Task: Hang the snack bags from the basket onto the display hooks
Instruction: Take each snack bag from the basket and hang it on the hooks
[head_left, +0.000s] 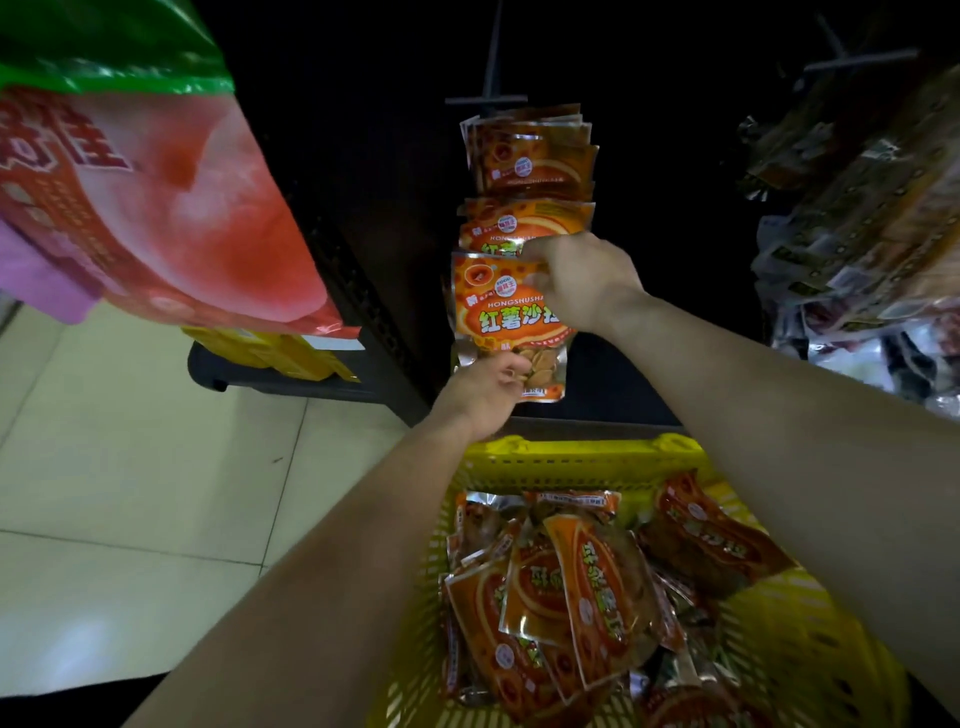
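One head view only. One orange snack bag (501, 319) is held upright in front of the dark display, glossy foil with white and green Chinese lettering, "HONGSHUSHA" in print, and a clear window at the bottom showing pale round chips. It sits just below the hung bags (530, 156), same orange design, stacked in an overlapping column under a dark display hook (487, 100); its top edge overlaps the lowest of them. Cannot tell whether it is on the hook. Left hand (483, 395) pinches the bag's bottom left part, fingers curled over the clear window, thumb hidden. Right hand (582, 280) grips the bag's upper right edge, fingers curled in at the top, fingertips hidden behind the knuckles. Both forearms reach out over a yellow basket (571, 457) with slotted walls, near the bottom of frame, directly below the held bag. Many loose bags (582, 587) of the same kind lie piled in it, tilted every way. Upper left, a large red and green packet (156, 208), blurred, close to the camera. Right edge, more hung packets (857, 234), dim. Pale floor tiles (130, 467) on the left.
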